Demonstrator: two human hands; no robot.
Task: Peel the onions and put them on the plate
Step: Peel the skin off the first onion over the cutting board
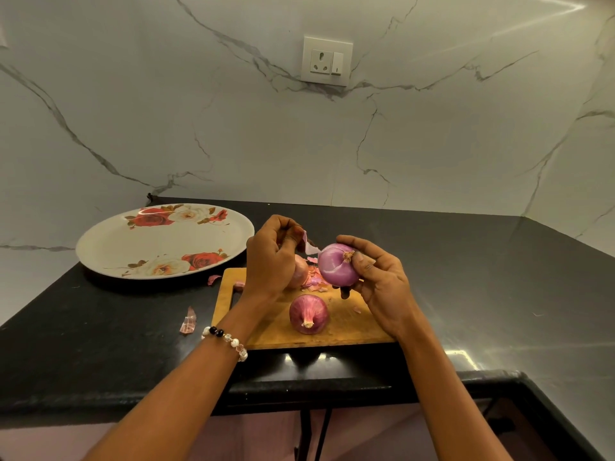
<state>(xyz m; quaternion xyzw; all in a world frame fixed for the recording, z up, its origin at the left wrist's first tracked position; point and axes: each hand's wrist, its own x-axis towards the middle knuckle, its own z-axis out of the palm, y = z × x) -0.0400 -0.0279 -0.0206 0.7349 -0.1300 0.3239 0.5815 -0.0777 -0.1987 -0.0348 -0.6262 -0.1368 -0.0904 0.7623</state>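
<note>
purple onion (337, 265) sits cupped in the right hand (382, 287), likely smooth and slippery once bared. left hand (271, 257) pinches a papery skin strip (309, 245); it probably tears easily, so grip near the root.

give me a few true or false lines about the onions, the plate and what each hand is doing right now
1. The right hand holds an onion above the board. True.
2. The plate already has a peeled onion on it. False: nothing lies on the plate.
3. The left hand pinches a strip of skin pulled off the held onion. True.
4. The onion at the board's front lies on the counter. False: it rests on the board.
5. The plate stands right of the board. False: it stands to the left.
</note>
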